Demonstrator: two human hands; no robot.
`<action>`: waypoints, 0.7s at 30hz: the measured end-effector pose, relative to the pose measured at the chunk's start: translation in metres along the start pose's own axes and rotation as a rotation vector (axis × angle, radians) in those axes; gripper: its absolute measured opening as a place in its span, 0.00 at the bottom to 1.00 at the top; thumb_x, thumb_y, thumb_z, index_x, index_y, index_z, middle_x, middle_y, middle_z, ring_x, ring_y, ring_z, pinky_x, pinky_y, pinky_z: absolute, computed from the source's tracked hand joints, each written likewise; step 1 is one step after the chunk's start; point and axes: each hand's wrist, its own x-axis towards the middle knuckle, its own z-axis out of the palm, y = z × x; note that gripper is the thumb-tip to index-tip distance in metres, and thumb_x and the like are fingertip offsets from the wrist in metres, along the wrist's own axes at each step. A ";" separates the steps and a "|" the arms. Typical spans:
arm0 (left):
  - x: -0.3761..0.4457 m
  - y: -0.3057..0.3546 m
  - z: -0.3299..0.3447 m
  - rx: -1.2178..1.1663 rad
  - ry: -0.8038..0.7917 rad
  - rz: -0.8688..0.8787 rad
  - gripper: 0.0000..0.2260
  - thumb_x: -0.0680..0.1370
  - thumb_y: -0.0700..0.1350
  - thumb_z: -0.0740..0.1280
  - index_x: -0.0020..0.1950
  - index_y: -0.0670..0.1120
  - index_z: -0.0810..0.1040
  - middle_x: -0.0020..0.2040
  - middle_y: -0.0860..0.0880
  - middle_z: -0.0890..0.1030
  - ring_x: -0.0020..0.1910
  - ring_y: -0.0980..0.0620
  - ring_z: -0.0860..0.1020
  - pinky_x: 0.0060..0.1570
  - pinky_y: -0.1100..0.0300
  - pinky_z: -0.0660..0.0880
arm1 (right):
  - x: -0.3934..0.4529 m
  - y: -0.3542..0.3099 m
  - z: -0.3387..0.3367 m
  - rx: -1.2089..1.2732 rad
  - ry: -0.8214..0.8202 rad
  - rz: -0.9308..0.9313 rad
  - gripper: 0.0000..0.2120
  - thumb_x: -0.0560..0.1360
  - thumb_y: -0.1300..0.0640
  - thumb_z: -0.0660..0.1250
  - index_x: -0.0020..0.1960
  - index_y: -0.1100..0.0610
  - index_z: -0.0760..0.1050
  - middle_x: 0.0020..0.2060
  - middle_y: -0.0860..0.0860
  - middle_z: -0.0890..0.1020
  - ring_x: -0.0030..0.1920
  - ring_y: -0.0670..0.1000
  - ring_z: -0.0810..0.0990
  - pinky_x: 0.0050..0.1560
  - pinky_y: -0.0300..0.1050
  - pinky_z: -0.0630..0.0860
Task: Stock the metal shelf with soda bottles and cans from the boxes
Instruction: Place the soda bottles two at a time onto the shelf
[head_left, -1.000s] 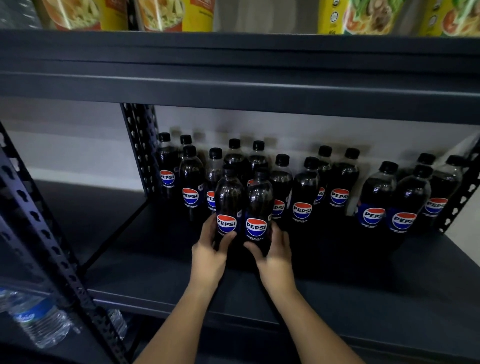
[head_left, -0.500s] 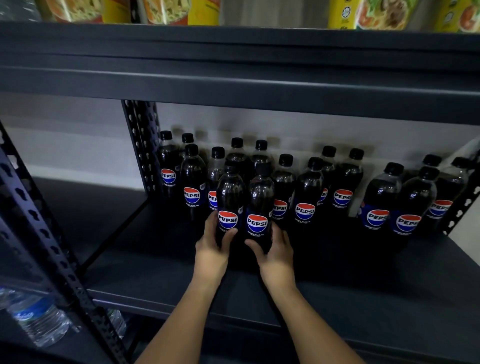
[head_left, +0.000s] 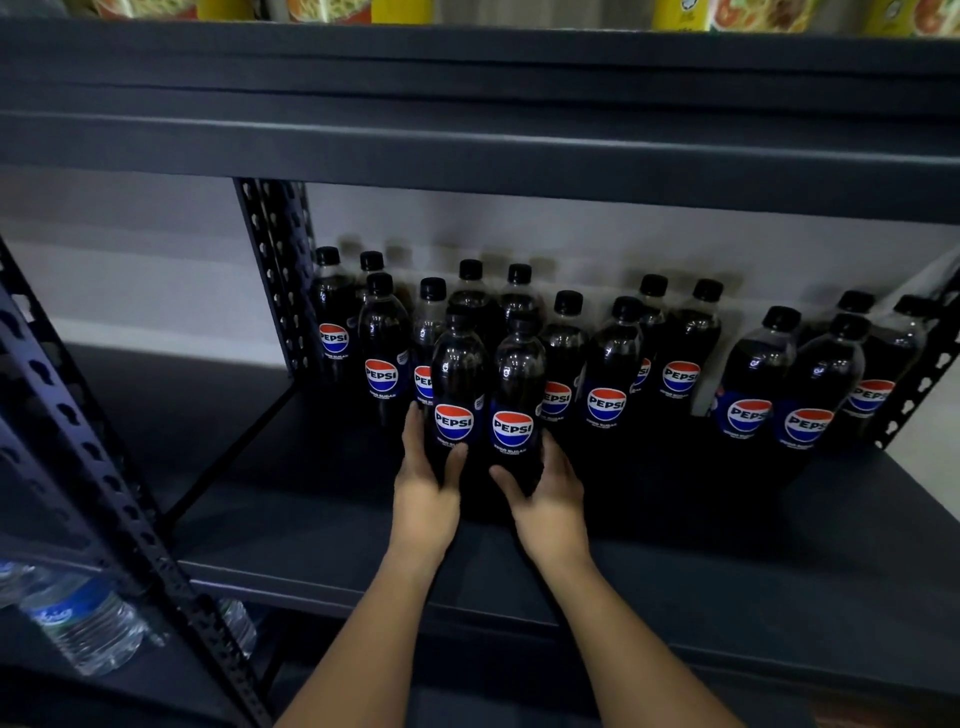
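your left hand (head_left: 423, 491) wraps the base of one pepsi bottle (head_left: 457, 400), thumb across its front; your right hand (head_left: 545, 493) wraps the base of its neighbour (head_left: 517, 410) the same way. both bottles stand upright on the metal shelf (head_left: 332, 525), touching each other, just in front of the back rows. over the last second the pair has hardly shifted, so they look set in place and seem ready to be let go; whether their bases sit fully flat is hard to tell in the shadow. behind them, more pepsi bottles (head_left: 605, 374) line the wall, with a gap before a right-hand cluster (head_left: 753, 384). the front of the shelf is bare. water bottles (head_left: 83, 623) lie on a lower level to the left. no boxes or cans are in view.
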 end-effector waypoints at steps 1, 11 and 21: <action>-0.003 0.000 -0.001 -0.003 0.012 -0.027 0.35 0.83 0.45 0.68 0.83 0.57 0.51 0.77 0.67 0.63 0.72 0.72 0.62 0.72 0.64 0.64 | -0.003 -0.001 -0.002 0.011 0.000 0.018 0.41 0.75 0.45 0.74 0.81 0.56 0.59 0.73 0.55 0.71 0.72 0.53 0.71 0.70 0.45 0.71; -0.113 0.028 -0.015 0.016 -0.143 0.059 0.14 0.80 0.44 0.72 0.64 0.55 0.76 0.49 0.54 0.83 0.49 0.54 0.81 0.51 0.64 0.77 | -0.103 -0.007 -0.077 0.227 -0.006 -0.011 0.17 0.74 0.58 0.77 0.59 0.51 0.76 0.42 0.47 0.81 0.43 0.48 0.83 0.43 0.40 0.81; -0.224 -0.123 0.011 0.030 -0.447 0.013 0.14 0.77 0.43 0.76 0.62 0.52 0.81 0.56 0.57 0.85 0.59 0.54 0.82 0.59 0.60 0.78 | -0.226 0.125 -0.085 0.288 -0.068 0.061 0.12 0.74 0.63 0.76 0.57 0.55 0.80 0.47 0.50 0.83 0.49 0.53 0.84 0.50 0.42 0.80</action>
